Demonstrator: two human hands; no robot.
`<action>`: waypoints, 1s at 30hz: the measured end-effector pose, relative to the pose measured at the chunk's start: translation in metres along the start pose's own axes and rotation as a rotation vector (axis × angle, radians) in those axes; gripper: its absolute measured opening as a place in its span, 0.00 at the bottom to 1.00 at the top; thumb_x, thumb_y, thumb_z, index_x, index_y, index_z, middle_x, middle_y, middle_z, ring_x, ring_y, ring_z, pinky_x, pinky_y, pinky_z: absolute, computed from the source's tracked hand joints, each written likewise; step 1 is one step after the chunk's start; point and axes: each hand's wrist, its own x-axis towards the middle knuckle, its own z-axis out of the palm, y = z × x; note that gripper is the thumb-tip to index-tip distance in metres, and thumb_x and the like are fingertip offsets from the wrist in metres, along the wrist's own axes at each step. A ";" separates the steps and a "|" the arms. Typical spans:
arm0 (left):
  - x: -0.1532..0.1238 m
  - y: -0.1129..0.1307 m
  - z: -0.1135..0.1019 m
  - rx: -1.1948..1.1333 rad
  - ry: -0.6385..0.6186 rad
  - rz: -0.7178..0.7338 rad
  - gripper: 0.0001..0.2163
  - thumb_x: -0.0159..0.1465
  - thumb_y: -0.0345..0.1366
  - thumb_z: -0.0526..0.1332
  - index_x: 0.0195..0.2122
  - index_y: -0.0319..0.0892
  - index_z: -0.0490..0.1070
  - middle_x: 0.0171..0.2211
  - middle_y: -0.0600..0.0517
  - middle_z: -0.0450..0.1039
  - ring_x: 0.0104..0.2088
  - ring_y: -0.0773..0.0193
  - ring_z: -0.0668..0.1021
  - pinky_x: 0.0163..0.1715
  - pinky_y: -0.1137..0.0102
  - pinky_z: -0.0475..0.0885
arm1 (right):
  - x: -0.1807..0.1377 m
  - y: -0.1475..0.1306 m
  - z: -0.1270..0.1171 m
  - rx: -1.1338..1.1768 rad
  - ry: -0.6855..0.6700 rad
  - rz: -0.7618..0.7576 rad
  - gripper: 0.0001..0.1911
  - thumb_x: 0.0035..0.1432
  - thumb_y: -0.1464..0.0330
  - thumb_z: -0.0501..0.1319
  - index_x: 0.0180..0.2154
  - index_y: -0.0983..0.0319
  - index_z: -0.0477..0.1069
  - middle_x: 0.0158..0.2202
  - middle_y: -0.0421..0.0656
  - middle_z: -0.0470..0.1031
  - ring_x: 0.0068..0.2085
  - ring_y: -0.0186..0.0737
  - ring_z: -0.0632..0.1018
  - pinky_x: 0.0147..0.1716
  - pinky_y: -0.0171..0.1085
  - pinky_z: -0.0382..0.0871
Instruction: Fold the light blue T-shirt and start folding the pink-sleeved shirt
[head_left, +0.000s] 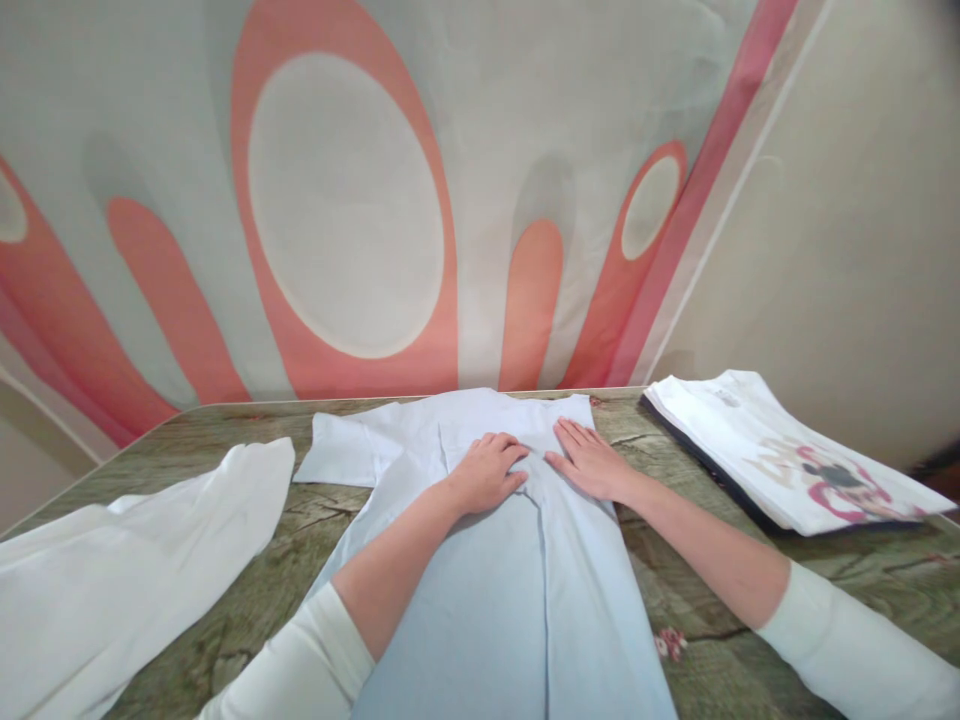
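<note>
A pale blue T-shirt (487, 590) lies spread lengthwise down the middle of the table, its right side folded in and its left sleeve sticking out at the far left. My left hand (489, 470) rests flat on the shirt's upper part, fingers stretched out. My right hand (589, 458) lies flat beside it, palm down on the folded edge, fingers apart. Both hands press on the cloth and hold nothing. White sleeves cover my forearms near the bottom edge.
A white garment (127, 560) lies loose on the left of the green wood-patterned table (862, 570). A stack of folded white shirts (787, 460), the top one printed, sits at the right. A curtain with salmon ovals (345, 210) hangs behind.
</note>
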 end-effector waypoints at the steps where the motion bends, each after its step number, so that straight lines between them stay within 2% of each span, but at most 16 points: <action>1: -0.001 0.000 0.000 0.002 -0.001 -0.011 0.16 0.64 0.40 0.54 0.52 0.45 0.65 0.50 0.46 0.64 0.50 0.54 0.66 0.51 0.59 0.60 | 0.001 0.006 -0.001 -0.008 -0.010 0.048 0.43 0.58 0.44 0.34 0.64 0.67 0.45 0.66 0.49 0.41 0.65 0.46 0.46 0.61 0.46 0.39; 4: -0.001 0.000 -0.001 -0.001 -0.015 -0.017 0.17 0.63 0.41 0.55 0.53 0.46 0.65 0.51 0.47 0.63 0.51 0.54 0.65 0.51 0.58 0.60 | 0.005 0.025 -0.007 -0.021 -0.024 0.193 0.44 0.58 0.44 0.34 0.64 0.68 0.44 0.66 0.51 0.42 0.65 0.49 0.46 0.61 0.51 0.38; 7: -0.001 -0.001 -0.002 0.007 -0.025 -0.006 0.18 0.62 0.41 0.55 0.53 0.46 0.65 0.51 0.47 0.63 0.50 0.53 0.65 0.51 0.59 0.60 | -0.002 0.025 -0.011 -0.042 0.030 0.248 0.43 0.59 0.45 0.35 0.63 0.70 0.46 0.65 0.52 0.43 0.65 0.51 0.45 0.61 0.53 0.34; 10: 0.000 -0.003 0.000 0.024 -0.015 0.000 0.17 0.63 0.40 0.54 0.53 0.46 0.64 0.51 0.47 0.63 0.51 0.54 0.65 0.51 0.59 0.59 | -0.023 0.000 -0.011 -0.015 0.052 0.119 0.41 0.60 0.47 0.35 0.63 0.69 0.46 0.65 0.50 0.43 0.65 0.47 0.44 0.62 0.48 0.35; 13: 0.000 -0.003 0.004 0.035 -0.006 -0.004 0.17 0.64 0.39 0.52 0.53 0.47 0.64 0.51 0.48 0.63 0.51 0.55 0.64 0.51 0.60 0.59 | -0.049 -0.030 -0.010 0.053 0.004 -0.038 0.38 0.61 0.49 0.34 0.63 0.68 0.47 0.66 0.48 0.43 0.65 0.42 0.46 0.62 0.42 0.41; 17: 0.000 -0.003 0.005 0.050 -0.009 -0.015 0.16 0.65 0.40 0.51 0.54 0.49 0.64 0.52 0.49 0.62 0.53 0.55 0.64 0.51 0.60 0.58 | -0.069 -0.043 -0.011 0.045 -0.013 -0.129 0.35 0.63 0.50 0.35 0.64 0.63 0.45 0.66 0.45 0.43 0.65 0.42 0.47 0.62 0.45 0.41; 21: 0.006 -0.006 0.008 0.076 0.000 -0.017 0.17 0.65 0.41 0.51 0.54 0.49 0.63 0.53 0.49 0.63 0.53 0.56 0.64 0.52 0.60 0.58 | -0.062 -0.024 -0.015 0.014 -0.031 -0.166 0.33 0.63 0.52 0.35 0.64 0.60 0.44 0.66 0.43 0.43 0.65 0.42 0.48 0.62 0.45 0.40; 25: 0.020 -0.015 0.011 0.106 -0.022 -0.029 0.17 0.66 0.40 0.50 0.55 0.47 0.63 0.55 0.49 0.63 0.55 0.56 0.64 0.52 0.60 0.58 | -0.037 0.006 -0.022 0.007 -0.074 -0.198 0.31 0.64 0.53 0.35 0.64 0.59 0.43 0.66 0.41 0.43 0.65 0.41 0.47 0.62 0.45 0.39; 30: 0.028 -0.029 0.005 0.066 -0.074 -0.097 0.21 0.64 0.39 0.51 0.58 0.39 0.58 0.58 0.44 0.60 0.56 0.56 0.64 0.55 0.61 0.58 | -0.002 0.041 -0.031 0.020 -0.121 -0.360 0.30 0.65 0.54 0.36 0.65 0.57 0.40 0.66 0.41 0.41 0.65 0.41 0.47 0.62 0.47 0.39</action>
